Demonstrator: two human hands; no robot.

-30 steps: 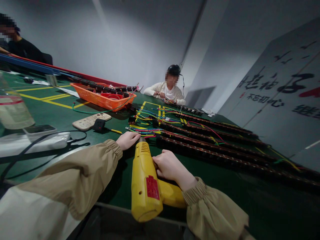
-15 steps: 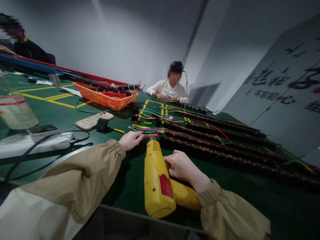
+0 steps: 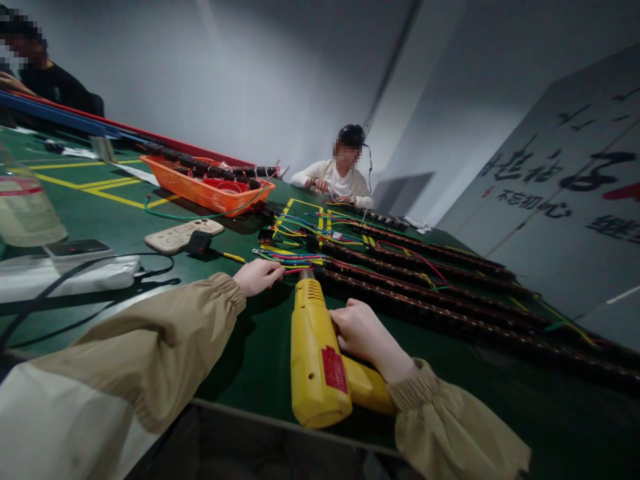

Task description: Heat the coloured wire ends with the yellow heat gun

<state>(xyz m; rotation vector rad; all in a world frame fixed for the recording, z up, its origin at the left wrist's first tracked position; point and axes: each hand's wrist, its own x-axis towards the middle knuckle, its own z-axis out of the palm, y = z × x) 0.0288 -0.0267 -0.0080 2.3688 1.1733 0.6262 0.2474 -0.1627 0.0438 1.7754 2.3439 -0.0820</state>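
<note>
My right hand (image 3: pixel 363 333) is closed round the handle of a yellow heat gun (image 3: pixel 320 357) with a red label on its side. The gun's metal nozzle (image 3: pixel 306 274) points away from me, close to a red wire (image 3: pixel 295 271). Pinched in the fingers of my left hand (image 3: pixel 259 275) is the end of that wire, just left of the nozzle. A bundle of coloured wires (image 3: pixel 285 258) lies right behind, running from a long dark strip with copper-coloured lines (image 3: pixel 400 297). My left fingertips are partly hidden.
An orange basket (image 3: pixel 200 192) with dark bundled parts stands at the back left. A beige remote-like object (image 3: pixel 165 238), a black block (image 3: pixel 200 244), a white power strip (image 3: pixel 115 272) and a bottle (image 3: pixel 30 207) are leftward. Two people (image 3: pixel 345 167) sit beyond.
My view has shifted slightly, so the table contents sit a little differently. Both hands keep their grips, and the nozzle stays by the red wire. The person opposite has moved a hand.
</note>
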